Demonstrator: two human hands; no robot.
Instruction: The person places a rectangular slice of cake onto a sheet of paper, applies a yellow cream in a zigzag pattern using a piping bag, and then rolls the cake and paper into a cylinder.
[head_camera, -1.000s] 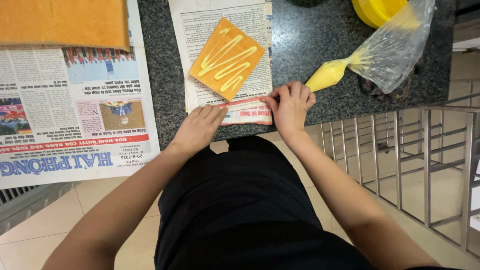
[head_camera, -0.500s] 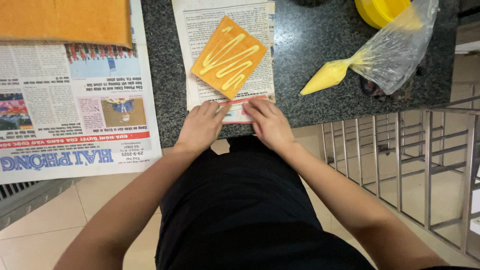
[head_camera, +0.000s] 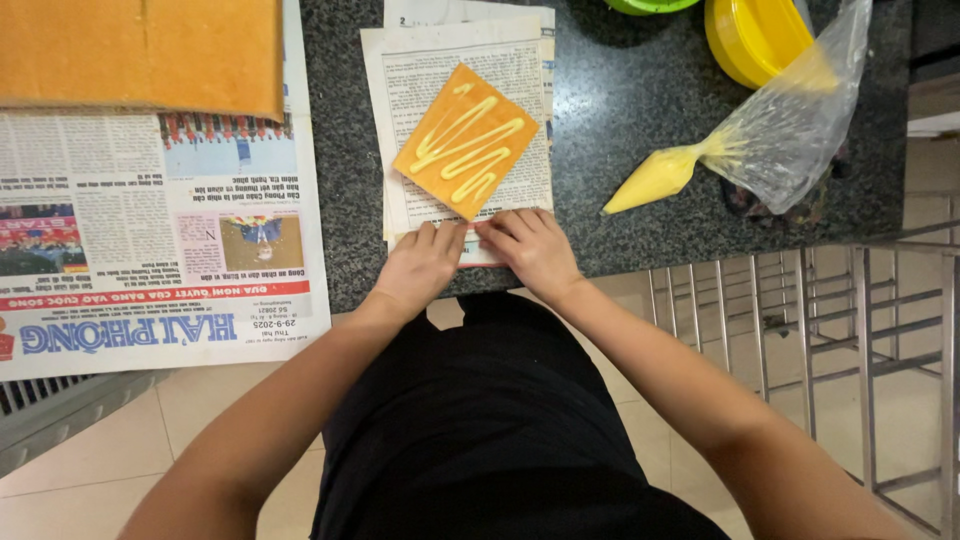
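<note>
A square orange cake slice (head_camera: 465, 140) with a pale yellow cream zigzag lies on a small stack of newspaper sheets (head_camera: 400, 90) on the dark granite counter (head_camera: 620, 110). My left hand (head_camera: 422, 265) and my right hand (head_camera: 530, 248) rest side by side on the near edge of those sheets, fingers on the paper just below the slice. Whether they pinch the paper or only press on it is unclear. A clear piping bag (head_camera: 740, 145) with yellow cream lies to the right, untouched.
A large orange sponge sheet (head_camera: 140, 50) lies on spread newspaper (head_camera: 150, 250) at the left. A yellow bowl (head_camera: 755, 35) and a green rim (head_camera: 650, 5) stand at the back right. A metal rack (head_camera: 830, 330) is beside the counter at the right.
My right hand has moved left from the right corner of the sheets to the middle, beside my left hand. My left hand has slid forward onto the paper edge.
</note>
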